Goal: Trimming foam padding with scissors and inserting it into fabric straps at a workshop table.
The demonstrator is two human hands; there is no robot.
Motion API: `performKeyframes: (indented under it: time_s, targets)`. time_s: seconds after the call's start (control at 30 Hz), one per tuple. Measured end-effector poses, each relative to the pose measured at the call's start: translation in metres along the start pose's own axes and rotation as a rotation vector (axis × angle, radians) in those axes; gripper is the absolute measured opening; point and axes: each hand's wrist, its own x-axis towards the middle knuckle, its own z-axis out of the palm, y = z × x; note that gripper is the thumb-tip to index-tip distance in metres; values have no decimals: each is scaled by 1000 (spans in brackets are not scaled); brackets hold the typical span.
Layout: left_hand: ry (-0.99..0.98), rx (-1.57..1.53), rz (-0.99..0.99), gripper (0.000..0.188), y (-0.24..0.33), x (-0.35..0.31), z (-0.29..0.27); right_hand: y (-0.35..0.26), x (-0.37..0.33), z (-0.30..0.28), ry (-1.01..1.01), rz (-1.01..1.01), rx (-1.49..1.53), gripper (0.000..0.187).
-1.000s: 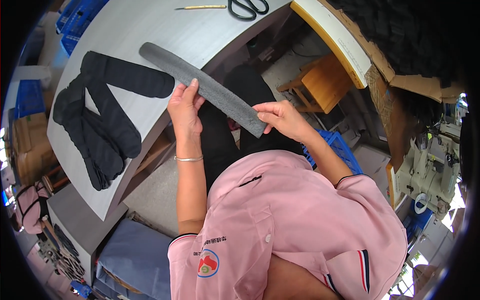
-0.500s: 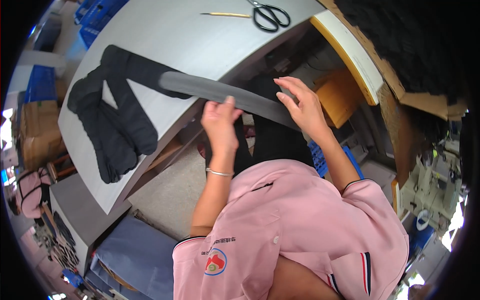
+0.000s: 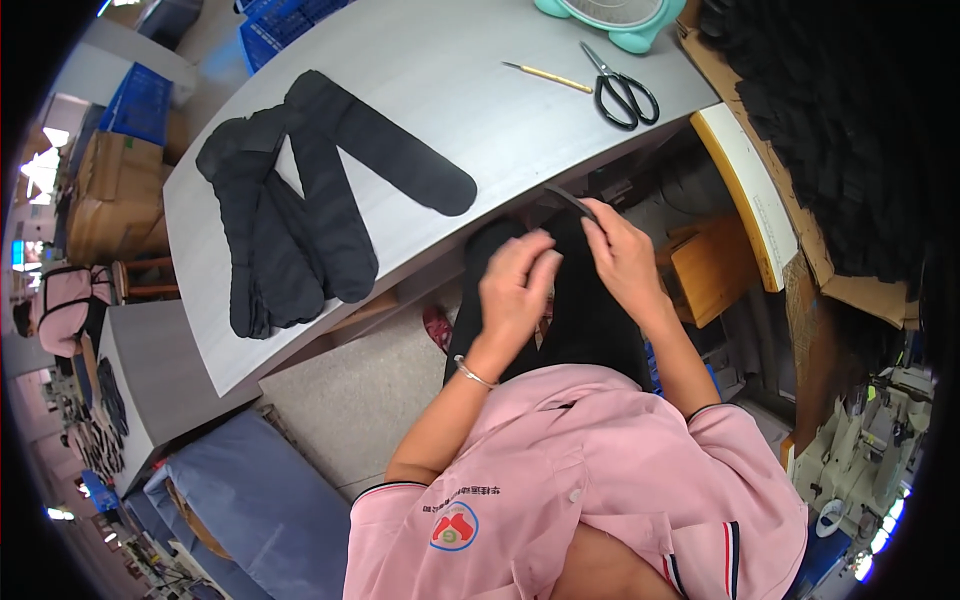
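My right hand (image 3: 625, 252) is closed on a thin dark strip (image 3: 570, 199), seen nearly edge-on above my lap beside the table edge. Left of it, my left hand (image 3: 517, 290) hovers over my legs, slightly blurred. Its thumb stands apart from half-curled fingers and nothing shows between them. Several long black socks (image 3: 400, 150) lie fanned out on the grey table (image 3: 440, 90), overlapping at their far ends.
Black-handled scissors (image 3: 625, 100) and a thin yellow-handled tool (image 3: 550, 76) lie farther back on the table, near a turquoise-rimmed round item (image 3: 632, 38). A carton (image 3: 870, 300) of black pieces stands at right. A wooden stool-like block (image 3: 715, 270) is under the table.
The grey strip, stretched from the sock pile to my right hand before, is turned edge-on and off the table. My left hand has left it. The view has shifted, showing more of the table's back.
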Motion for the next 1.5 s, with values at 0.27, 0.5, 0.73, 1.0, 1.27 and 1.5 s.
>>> performKeyframes:
  time_s: [0.27,0.5,0.73,1.0,1.27,1.5]
  targets:
    - [227,446,24,10,-69,68,-68,13,-26,-7,-92,-55,75,18]
    - [147,518,45,7,-76,75,-72,10,-34,-5,-164,-5,116,19]
    - [469,303,-134,11,-68,123,-83,23,-36,-14,-96,-18,84,20]
    - [286,109,23,16,-30,156,-10,35,-47,-19,-170,5,41,22]
    - [-95,165,-64,17,-61,114,-3,39,-51,-26,-175,-3,-30,26]
    - [-120,248,-49,15,-51,66,-72,29,-49,-21,-219,-31,-55,26]
